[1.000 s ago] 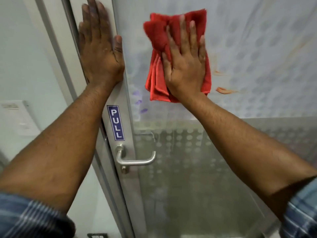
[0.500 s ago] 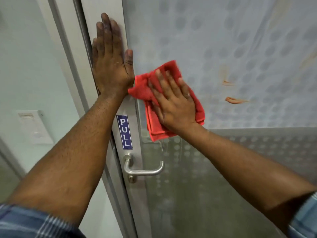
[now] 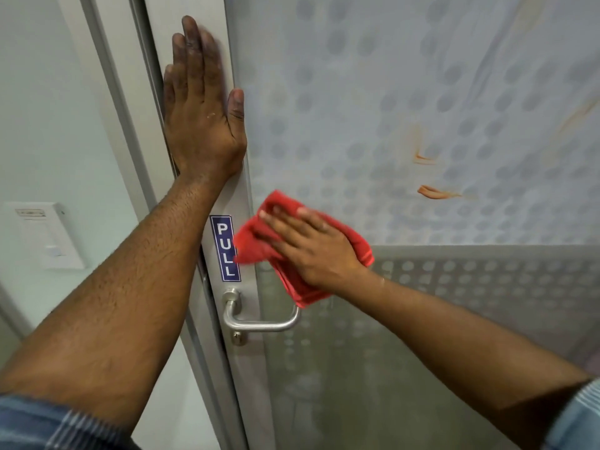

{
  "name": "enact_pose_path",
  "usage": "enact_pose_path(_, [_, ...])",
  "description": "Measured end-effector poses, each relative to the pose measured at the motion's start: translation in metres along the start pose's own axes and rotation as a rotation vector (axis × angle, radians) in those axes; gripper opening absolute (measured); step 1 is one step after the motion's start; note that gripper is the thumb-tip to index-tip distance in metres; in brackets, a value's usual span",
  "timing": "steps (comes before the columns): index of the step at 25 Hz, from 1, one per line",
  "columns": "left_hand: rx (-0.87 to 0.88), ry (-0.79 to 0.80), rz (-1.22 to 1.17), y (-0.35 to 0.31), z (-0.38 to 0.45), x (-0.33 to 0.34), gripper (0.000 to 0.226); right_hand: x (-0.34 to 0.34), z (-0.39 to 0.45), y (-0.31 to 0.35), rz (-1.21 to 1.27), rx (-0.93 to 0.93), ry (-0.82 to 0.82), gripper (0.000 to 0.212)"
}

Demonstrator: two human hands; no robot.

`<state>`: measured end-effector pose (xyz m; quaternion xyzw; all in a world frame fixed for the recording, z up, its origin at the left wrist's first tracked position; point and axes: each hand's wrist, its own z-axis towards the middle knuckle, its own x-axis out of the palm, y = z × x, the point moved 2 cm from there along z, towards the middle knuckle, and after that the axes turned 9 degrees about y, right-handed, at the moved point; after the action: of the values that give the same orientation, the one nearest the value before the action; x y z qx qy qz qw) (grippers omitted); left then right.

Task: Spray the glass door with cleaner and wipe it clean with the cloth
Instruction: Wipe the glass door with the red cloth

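Observation:
The glass door (image 3: 373, 108) with a frosted dot pattern fills the right of the head view. My right hand (image 3: 311, 248) presses a folded red cloth (image 3: 259, 241) flat against the glass just above the handle, at the door's left edge. My left hand (image 3: 201, 112) lies flat with fingers extended on the metal door frame (image 3: 233, 368), above the blue PULL sticker (image 3: 225, 248). Two orange-brown smears (image 3: 435, 192) mark the glass to the right of the cloth. No spray bottle is in view.
A silver lever handle (image 3: 259, 323) sticks out just below the cloth. A white switch plate (image 3: 42, 235) is on the wall at the left. The lower glass panel (image 3: 454, 319) looks darker, with a dotted band.
My right hand has swept the red cloth down and to the left across the glass, from the upper pane to just above the handle. My left hand has stayed on the frame.

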<state>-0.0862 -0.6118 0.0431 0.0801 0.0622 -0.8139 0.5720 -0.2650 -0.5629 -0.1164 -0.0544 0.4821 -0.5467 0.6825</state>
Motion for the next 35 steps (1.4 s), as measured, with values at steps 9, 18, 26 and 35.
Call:
enact_pose_path(9, [-0.009,0.007,0.017,0.001,0.0,0.002,0.058,-0.04,0.016,-0.088,0.058,0.686,-0.304,0.06])
enact_pose_path(18, [-0.002,0.021,-0.024,-0.002,-0.002,-0.004,0.059,-0.019,-0.051,-0.069,0.029,0.623,-0.157,0.063])
enact_pose_path(26, [-0.004,0.059,-0.016,0.001,0.0,-0.004,0.064,-0.03,-0.067,-0.074,0.097,0.547,-0.122,0.066])
enact_pose_path(35, [0.035,0.028,-0.023,-0.049,0.031,-0.008,0.071,-0.062,-0.027,-0.136,0.06,0.574,-0.209,0.062])
